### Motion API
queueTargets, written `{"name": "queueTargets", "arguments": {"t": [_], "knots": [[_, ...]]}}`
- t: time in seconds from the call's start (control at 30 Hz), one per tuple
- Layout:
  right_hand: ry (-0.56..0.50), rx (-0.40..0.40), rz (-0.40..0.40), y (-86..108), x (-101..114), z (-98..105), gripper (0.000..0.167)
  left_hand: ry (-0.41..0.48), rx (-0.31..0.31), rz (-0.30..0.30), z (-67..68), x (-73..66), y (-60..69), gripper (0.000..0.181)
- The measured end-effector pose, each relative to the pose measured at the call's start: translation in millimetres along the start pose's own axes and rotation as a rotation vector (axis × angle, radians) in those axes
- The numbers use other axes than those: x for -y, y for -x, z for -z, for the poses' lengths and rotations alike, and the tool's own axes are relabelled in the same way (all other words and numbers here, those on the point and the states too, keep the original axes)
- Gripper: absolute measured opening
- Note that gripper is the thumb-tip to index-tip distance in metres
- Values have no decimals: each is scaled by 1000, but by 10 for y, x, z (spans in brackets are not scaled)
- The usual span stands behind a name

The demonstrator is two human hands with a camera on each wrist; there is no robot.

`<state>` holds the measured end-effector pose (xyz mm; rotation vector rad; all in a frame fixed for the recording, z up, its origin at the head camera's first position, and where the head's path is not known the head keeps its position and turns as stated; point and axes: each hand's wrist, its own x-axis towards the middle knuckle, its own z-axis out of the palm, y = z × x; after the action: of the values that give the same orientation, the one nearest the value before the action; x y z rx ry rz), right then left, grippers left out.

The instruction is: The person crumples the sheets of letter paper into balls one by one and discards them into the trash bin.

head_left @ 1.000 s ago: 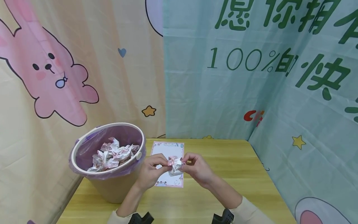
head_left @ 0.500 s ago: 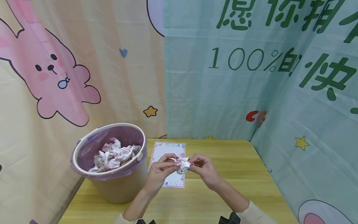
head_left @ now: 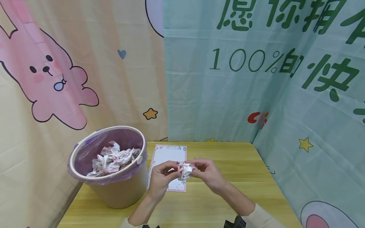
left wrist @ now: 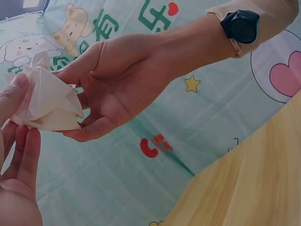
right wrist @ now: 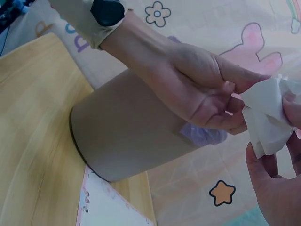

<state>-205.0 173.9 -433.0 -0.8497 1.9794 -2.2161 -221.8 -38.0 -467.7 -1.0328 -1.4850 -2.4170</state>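
Note:
A crumpled sheet of paper [head_left: 186,171], white with pink bits, is held up between both hands in the head view. My left hand [head_left: 161,181] pinches its left side with thumb and fingers. On the opposite side, my right hand [head_left: 209,176] grips it the same way. Both wrist views show the paper [left wrist: 52,101] as a loose, folded wad with pointed corners. Below and behind the hands, a flat sheet of paper [head_left: 171,154] with a pink decorated border lies on the table, partly covered by the hands.
Left of the hands stands a beige bin [head_left: 122,191] with a white rim and purple liner [head_left: 85,152]. Several crumpled papers [head_left: 115,159] lie inside it. The wooden table [head_left: 236,177] extends right, and printed curtains [head_left: 211,98] hang behind it.
Both hands have shifted a little right over the flat sheet, still holding the crumpled paper. Their fingers have moved further around it, and it looks somewhat more compact.

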Motion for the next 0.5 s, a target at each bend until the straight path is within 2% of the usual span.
{"name": "queueTargets", "arguments": {"t": [0.07, 0.17, 0.3, 0.37, 0.43, 0.5], "knots": [[-3, -6, 19, -1, 5, -36, 29, 45, -17, 15, 5, 4, -10, 39], [-24, -27, 37, 9, 10, -88, 25, 102, -9, 50, 11, 2, -16, 46], [-53, -40, 55, 21, 12, -152, 27, 170, 19, 117, 8, -20, 4, 34], [-61, -40, 85, 21, 8, -176, 27, 208, 22, 170, -8, -38, 28, 29], [-56, -38, 126, 16, -2, -193, 25, 199, 0, 217, -33, -53, 57, 20], [-9, -39, 187, 12, -16, -204, 23, 153, -49, 260, -65, -66, 82, 15]]}}
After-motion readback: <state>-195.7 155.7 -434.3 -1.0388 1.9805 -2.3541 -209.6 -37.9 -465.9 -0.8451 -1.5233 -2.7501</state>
